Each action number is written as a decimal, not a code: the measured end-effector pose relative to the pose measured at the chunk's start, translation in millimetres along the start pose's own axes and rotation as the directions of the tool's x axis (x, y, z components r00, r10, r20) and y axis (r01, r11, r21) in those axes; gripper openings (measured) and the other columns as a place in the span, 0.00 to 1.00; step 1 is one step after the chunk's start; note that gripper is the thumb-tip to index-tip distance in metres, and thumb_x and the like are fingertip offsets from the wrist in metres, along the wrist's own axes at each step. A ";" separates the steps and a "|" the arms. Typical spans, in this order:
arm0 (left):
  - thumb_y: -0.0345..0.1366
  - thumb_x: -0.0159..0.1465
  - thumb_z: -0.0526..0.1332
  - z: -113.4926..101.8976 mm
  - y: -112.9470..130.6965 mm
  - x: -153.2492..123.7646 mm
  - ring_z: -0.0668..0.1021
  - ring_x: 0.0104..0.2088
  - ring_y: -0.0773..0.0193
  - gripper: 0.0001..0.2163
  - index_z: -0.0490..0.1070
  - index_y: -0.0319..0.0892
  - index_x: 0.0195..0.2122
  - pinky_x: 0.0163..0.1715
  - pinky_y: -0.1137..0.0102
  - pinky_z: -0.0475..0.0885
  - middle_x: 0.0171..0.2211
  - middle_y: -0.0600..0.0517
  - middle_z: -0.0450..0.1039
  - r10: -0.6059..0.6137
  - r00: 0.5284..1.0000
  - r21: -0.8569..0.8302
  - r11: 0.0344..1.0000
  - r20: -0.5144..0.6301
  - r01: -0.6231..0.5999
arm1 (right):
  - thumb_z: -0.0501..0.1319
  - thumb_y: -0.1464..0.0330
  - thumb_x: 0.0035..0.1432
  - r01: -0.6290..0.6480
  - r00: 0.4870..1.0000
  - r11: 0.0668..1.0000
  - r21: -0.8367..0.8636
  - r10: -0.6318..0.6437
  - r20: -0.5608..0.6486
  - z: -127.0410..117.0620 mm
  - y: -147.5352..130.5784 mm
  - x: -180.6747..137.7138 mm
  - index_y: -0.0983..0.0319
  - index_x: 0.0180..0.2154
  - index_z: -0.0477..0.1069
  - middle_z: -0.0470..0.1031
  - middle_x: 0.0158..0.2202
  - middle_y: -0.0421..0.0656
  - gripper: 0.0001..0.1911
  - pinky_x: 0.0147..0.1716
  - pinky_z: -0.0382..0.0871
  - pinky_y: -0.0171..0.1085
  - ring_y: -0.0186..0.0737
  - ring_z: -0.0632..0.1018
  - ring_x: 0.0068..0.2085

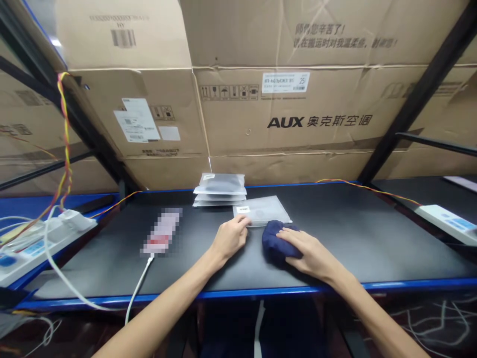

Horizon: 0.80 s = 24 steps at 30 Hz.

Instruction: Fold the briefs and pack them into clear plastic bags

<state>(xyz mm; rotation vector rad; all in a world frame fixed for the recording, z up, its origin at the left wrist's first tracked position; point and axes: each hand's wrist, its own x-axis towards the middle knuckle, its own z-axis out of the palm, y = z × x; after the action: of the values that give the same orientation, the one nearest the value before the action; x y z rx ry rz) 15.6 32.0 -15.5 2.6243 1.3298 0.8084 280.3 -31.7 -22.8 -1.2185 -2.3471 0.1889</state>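
A frosted plastic pouch [266, 211] with a small white label lies on the dark tabletop in front of me. The curled fingers of my left hand [231, 237] are closed at its near left corner, by the label. My right hand [307, 251] is wrapped over a bunched navy-blue cloth bundle [275, 242], which touches or slightly overlaps the pouch's near right edge. What is inside the bundle is hidden. Behind and to the left, several similar pouches [220, 185] are stacked.
A phone [162, 231], blurred out, lies left on a white charging cable [138, 284]. White power strips [44, 243] sit at the left and right ends. Large cardboard boxes [238, 124] form the back wall, with black metal posts [417, 94] at both sides. Twisted red-yellow wires [66, 134] hang at left.
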 end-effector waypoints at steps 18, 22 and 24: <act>0.25 0.63 0.56 1.2 1.1 1.7 0.79 0.46 0.63 0.18 0.75 0.48 0.50 0.49 0.70 0.74 0.48 0.52 0.76 0.094 0.995 -0.308 0.947 -0.019 -0.095 | 0.63 0.67 0.52 0.099 0.958 0.994 0.046 -0.108 0.266 -11.3 -9.6 45.1 0.53 0.63 0.63 0.62 0.65 0.45 0.35 0.63 0.53 0.55 0.54 0.55 0.68; 0.26 0.63 0.57 4.7 -0.3 2.8 0.80 0.41 0.64 0.16 0.72 0.45 0.51 0.45 0.69 0.76 0.43 0.52 0.77 -0.006 0.999 -0.415 0.910 -0.053 -0.017 | 0.61 0.62 0.56 0.022 0.960 0.999 0.031 -0.030 0.278 -12.2 -13.5 44.7 0.52 0.65 0.58 0.61 0.66 0.45 0.36 0.63 0.54 0.55 0.56 0.56 0.67; 0.27 0.62 0.58 7.6 -0.9 3.3 0.81 0.39 0.63 0.15 0.71 0.44 0.49 0.43 0.69 0.77 0.39 0.52 0.78 -0.071 0.995 -0.442 0.897 -0.076 0.030 | 0.59 0.60 0.60 -0.002 0.966 1.000 -0.010 0.004 0.260 -9.7 -15.7 45.2 0.52 0.66 0.55 0.61 0.65 0.46 0.34 0.62 0.54 0.55 0.56 0.57 0.66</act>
<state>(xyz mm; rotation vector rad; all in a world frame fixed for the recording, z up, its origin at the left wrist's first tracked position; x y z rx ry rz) 20.3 36.3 -20.9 2.2130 1.0699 1.0855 251.6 -5.8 7.0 -1.2684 -2.5712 0.3578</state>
